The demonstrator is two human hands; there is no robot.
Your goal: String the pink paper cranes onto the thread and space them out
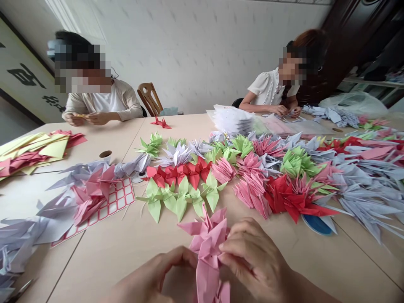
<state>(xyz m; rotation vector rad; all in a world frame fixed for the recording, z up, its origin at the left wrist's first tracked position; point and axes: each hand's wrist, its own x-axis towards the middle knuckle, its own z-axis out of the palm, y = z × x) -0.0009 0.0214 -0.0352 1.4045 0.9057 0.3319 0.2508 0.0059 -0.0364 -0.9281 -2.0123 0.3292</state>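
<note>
My left hand and my right hand both grip a string of pink origami paper cranes at the near edge of the table. The folded pink paper hangs down between my hands and hides part of my left fingers. Just beyond my hands lie rows of green paper cranes and red paper cranes. Pink cranes and pale lavender cranes spread out to the right. A sheet of red-bordered labels lies to the left.
Two seated co-workers fold paper at the far side of the long pale table. Stacked coloured paper, a tape roll, white sheets and a plastic bag stand around the cranes.
</note>
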